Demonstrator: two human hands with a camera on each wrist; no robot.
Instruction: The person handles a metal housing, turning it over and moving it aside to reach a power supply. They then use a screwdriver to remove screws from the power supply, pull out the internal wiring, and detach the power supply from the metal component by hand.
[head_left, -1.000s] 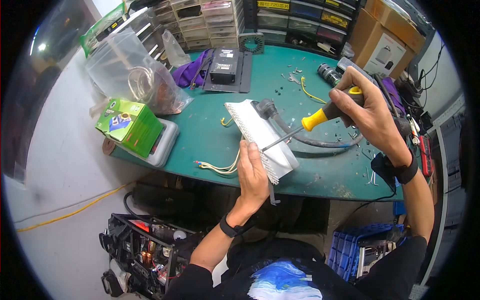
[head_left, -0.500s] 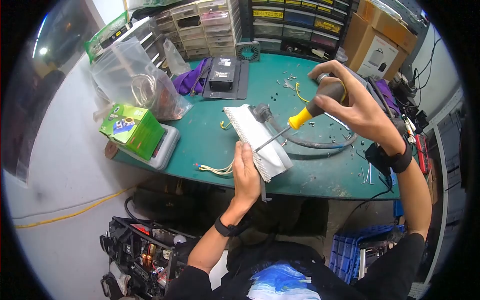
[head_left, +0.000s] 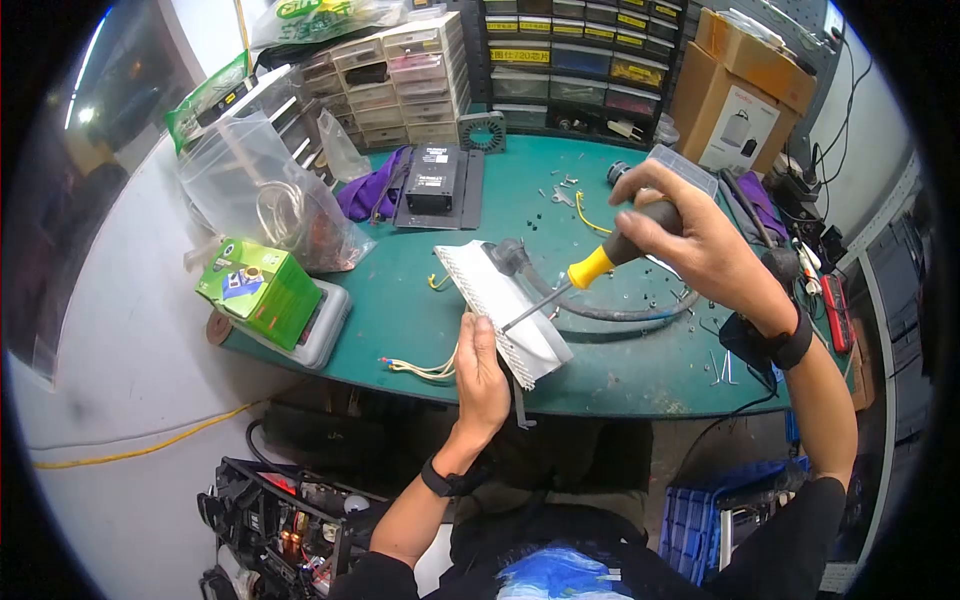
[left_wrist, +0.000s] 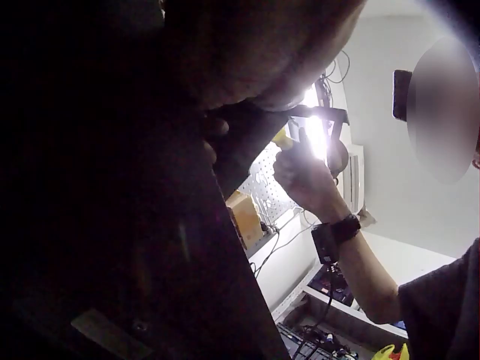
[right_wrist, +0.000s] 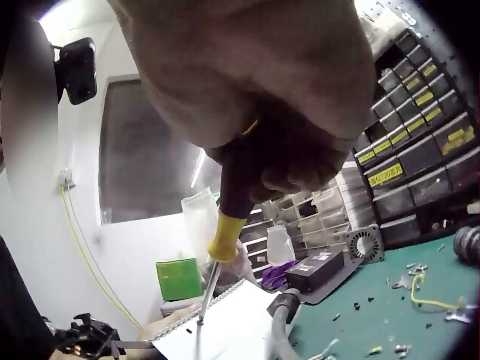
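Observation:
A white box-like housing [head_left: 515, 320] with a toothed long edge is tilted over the front of the green table. My left hand [head_left: 482, 385] grips its near edge, thumb on the white face. My right hand [head_left: 690, 230] holds a screwdriver [head_left: 592, 268] by its black and yellow handle. The steel shaft [right_wrist: 211, 289] slants down, its tip at the white face near the toothed edge. A thick dark cable [head_left: 620, 313] runs from an elbow plug [head_left: 508, 257] at the housing's far side. In the dark left wrist view, the housing's underside hides most of the scene.
Cream wires [head_left: 420, 369] lie left of the housing. A green box [head_left: 258, 290] sits on a grey case [head_left: 325, 325]. Behind are a black module [head_left: 434, 180] and drawer cabinets [head_left: 575, 60]. Screws and hex keys [head_left: 722, 367] are scattered at right.
The head view has tilted, so the table sits lower in the picture. My right fingers have shifted round the screwdriver handle; its tip stays by the housing's toothed edge. My left hand keeps its hold.

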